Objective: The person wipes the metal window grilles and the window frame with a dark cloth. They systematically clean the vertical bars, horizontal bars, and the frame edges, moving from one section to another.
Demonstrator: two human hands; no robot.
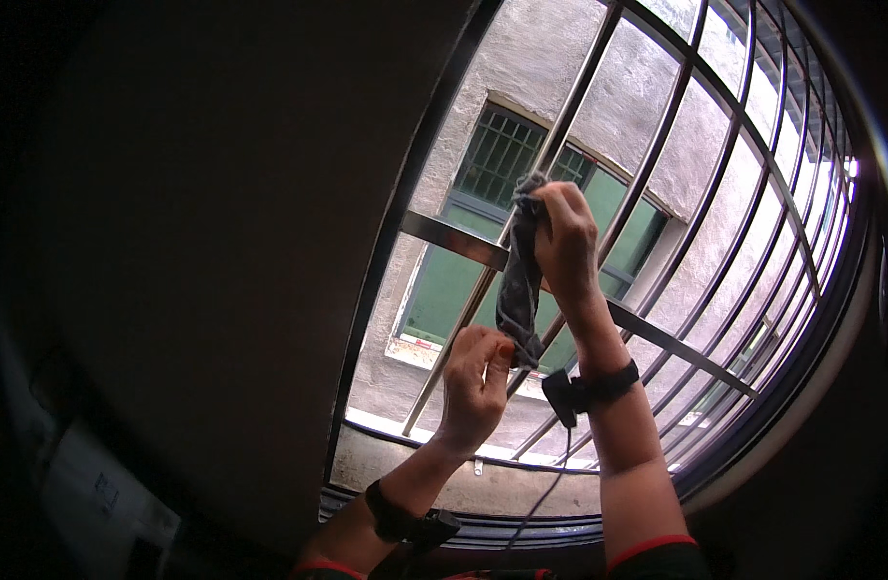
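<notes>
A dark grey cloth (520, 275), bunched lengthwise, stretches between my two hands in front of a barred window. Its upper end is pinched in my right hand (571, 239), close to an upright metal bar (578, 87). My left hand (474, 384) grips the lower end between thumb and fingers. The cloth passes over the flat metal crossbar (455, 239) and hides part of it; whether it wraps around a bar I cannot tell. Each wrist wears a black strap with a small device, the right one (607, 388) trailing a thin cable.
Beyond the bars stands a rough grey wall (429, 377) with a green-paned window (444, 290). Below the bars run a sill (386, 457) and a window track (545, 533). A dark surface (219, 239) fills the left side. A pale object (111, 478) shows dimly at lower left.
</notes>
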